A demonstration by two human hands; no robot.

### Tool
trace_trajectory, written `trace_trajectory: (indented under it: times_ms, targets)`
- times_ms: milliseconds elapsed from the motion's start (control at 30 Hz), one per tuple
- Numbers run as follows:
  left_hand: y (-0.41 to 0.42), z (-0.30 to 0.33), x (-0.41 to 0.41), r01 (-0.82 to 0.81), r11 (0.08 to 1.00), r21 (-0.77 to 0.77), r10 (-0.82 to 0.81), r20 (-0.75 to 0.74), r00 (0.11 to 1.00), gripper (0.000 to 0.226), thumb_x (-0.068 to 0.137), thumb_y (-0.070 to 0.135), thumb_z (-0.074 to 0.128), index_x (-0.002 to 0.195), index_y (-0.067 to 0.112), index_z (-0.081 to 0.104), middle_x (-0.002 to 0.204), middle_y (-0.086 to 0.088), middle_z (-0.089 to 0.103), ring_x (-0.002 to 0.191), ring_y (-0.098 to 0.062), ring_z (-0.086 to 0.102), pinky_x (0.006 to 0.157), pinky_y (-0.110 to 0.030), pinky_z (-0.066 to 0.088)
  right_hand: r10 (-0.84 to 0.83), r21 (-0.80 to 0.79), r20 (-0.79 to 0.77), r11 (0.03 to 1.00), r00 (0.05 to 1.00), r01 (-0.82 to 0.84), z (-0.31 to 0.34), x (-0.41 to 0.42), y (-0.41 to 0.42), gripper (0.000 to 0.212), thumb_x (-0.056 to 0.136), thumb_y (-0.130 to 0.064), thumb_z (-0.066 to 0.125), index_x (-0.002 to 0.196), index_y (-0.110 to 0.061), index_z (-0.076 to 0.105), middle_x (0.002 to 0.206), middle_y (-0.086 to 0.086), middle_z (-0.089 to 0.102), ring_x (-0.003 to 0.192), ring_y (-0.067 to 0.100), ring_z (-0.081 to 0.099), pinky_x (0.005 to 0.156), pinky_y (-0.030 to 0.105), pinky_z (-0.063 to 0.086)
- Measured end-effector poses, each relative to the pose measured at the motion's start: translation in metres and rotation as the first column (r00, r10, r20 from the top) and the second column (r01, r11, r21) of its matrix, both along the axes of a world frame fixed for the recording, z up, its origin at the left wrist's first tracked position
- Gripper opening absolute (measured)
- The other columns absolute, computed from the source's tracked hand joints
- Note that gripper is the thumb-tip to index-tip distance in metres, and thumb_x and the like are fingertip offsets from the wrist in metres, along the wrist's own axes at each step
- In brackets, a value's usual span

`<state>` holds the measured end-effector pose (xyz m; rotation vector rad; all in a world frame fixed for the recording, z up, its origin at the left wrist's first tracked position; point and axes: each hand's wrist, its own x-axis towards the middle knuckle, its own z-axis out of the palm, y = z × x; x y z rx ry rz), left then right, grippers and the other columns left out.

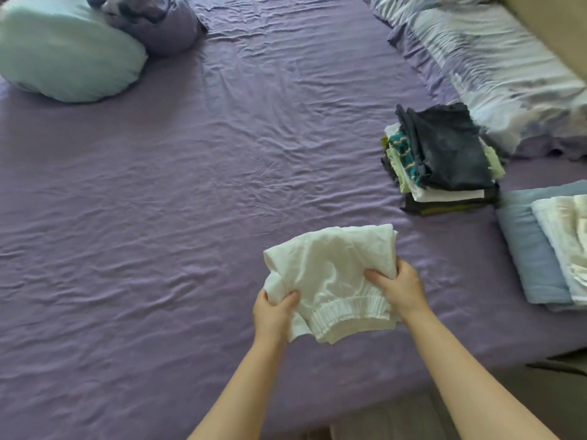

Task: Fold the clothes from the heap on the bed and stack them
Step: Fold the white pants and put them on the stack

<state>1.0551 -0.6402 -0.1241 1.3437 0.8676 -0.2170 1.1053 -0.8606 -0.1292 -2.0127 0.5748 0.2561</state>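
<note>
Both hands grip a folded white garment (330,277) above the purple sheet (158,201): the left hand (274,312) pinches its left edge, the right hand (397,285) clamps its right side, elastic waistband toward the person. Farther right sits the stack of folded clothes (441,160).

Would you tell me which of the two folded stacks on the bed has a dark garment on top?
The multicoloured stack farther from the person, topped by a navy piece; the nearer blue-and-white stack at the right edge is pale throughout.
</note>
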Motion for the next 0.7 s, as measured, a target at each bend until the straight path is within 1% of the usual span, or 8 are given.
trace_trajectory:
  times_ms: [67, 167, 300, 367, 433, 500, 567, 700]
  targets:
    - [-0.008, 0.020, 0.002, 0.051, 0.999, -0.018, -0.050, 0.030, 0.998, 0.032, 0.079, 0.000, 0.070, 0.107, 0.011, 0.061, 0.097, -0.006, 0.070, 0.086, -0.024, 0.069, 0.072, -0.036, 0.056, -0.042, -0.015, 0.037, 0.999, 0.998, 0.043, 0.024, -0.008, -0.012, 0.037, 0.074, -0.024, 0.079, 0.105, -0.017, 0.061, 0.088, -0.002, 0.063, 0.082, 0.021, 0.060, 0.069, 0.030, 0.042]
    - [-0.024, 0.052, 0.005, 0.134, 0.990, -0.034, -0.131, 0.076, 0.989, 0.033, 0.079, 0.001, 0.071, 0.108, 0.010, 0.061, 0.099, -0.008, 0.071, 0.089, -0.027, 0.069, 0.079, -0.042, 0.057, -0.103, -0.014, 0.094, 0.994, 0.990, 0.104, 0.059, -0.021, -0.034, 0.039, 0.074, -0.023, 0.080, 0.107, -0.013, 0.062, 0.092, 0.002, 0.065, 0.086, 0.024, 0.062, 0.073, 0.035, 0.049]
    - [-0.053, 0.093, 0.008, 0.235, 0.971, -0.040, -0.227, 0.149, 0.963, 0.033, 0.078, 0.003, 0.073, 0.108, 0.011, 0.062, 0.098, -0.008, 0.071, 0.087, -0.026, 0.070, 0.077, -0.042, 0.058, -0.172, -0.021, 0.182, 0.984, 0.968, 0.178, 0.104, -0.036, -0.068, 0.036, 0.072, -0.024, 0.081, 0.101, -0.017, 0.061, 0.087, -0.001, 0.064, 0.080, 0.020, 0.061, 0.066, 0.029, 0.042]
    - [-0.069, 0.111, 0.009, 0.284, 0.958, -0.048, -0.271, 0.186, 0.944, 0.034, 0.078, 0.002, 0.073, 0.110, 0.008, 0.062, 0.100, -0.011, 0.071, 0.088, -0.028, 0.069, 0.078, -0.044, 0.057, -0.197, -0.026, 0.210, 0.978, 0.958, 0.207, 0.124, -0.044, -0.087, 0.039, 0.072, -0.026, 0.081, 0.103, -0.013, 0.062, 0.088, -0.001, 0.064, 0.082, 0.021, 0.062, 0.068, 0.032, 0.046]
    - [-0.086, 0.127, 0.008, 0.314, 0.947, -0.069, -0.293, 0.215, 0.932, 0.033, 0.078, 0.000, 0.073, 0.109, 0.007, 0.062, 0.100, -0.013, 0.071, 0.088, -0.029, 0.069, 0.080, -0.046, 0.057, -0.227, 0.021, 0.207, 0.973, 0.951, 0.228, 0.141, -0.052, -0.107, 0.043, 0.073, -0.027, 0.081, 0.107, -0.010, 0.062, 0.097, 0.005, 0.068, 0.090, 0.027, 0.064, 0.079, 0.043, 0.052]
    - [-0.105, 0.140, 0.008, 0.325, 0.941, -0.098, -0.296, 0.235, 0.926, 0.032, 0.078, -0.003, 0.072, 0.106, 0.009, 0.064, 0.095, -0.010, 0.072, 0.081, -0.025, 0.070, 0.075, -0.043, 0.058, -0.268, 0.099, 0.205, 0.963, 0.941, 0.252, 0.155, -0.059, -0.130, 0.044, 0.073, -0.026, 0.081, 0.110, -0.010, 0.062, 0.102, 0.009, 0.069, 0.093, 0.028, 0.065, 0.086, 0.050, 0.052]
    - [-0.126, 0.149, 0.008, 0.336, 0.933, -0.133, -0.297, 0.244, 0.923, 0.032, 0.077, -0.004, 0.071, 0.103, 0.012, 0.065, 0.090, -0.007, 0.073, 0.076, -0.023, 0.070, 0.071, -0.041, 0.058, -0.306, 0.176, 0.198, 0.946, 0.931, 0.273, 0.167, -0.067, -0.154, 0.043, 0.073, -0.026, 0.081, 0.109, -0.013, 0.063, 0.102, 0.008, 0.070, 0.093, 0.027, 0.066, 0.087, 0.050, 0.052]
    - [-0.184, 0.158, 0.011, 0.377, 0.912, -0.160, -0.333, 0.249, 0.910, 0.033, 0.077, -0.007, 0.070, 0.103, 0.012, 0.065, 0.090, -0.009, 0.073, 0.081, -0.029, 0.068, 0.076, -0.046, 0.056, -0.379, 0.267, 0.192, 0.908, 0.905, 0.324, 0.179, -0.078, -0.212, 0.035, 0.072, -0.022, 0.081, 0.102, -0.016, 0.063, 0.099, 0.007, 0.071, 0.088, 0.023, 0.067, 0.085, 0.046, 0.055]
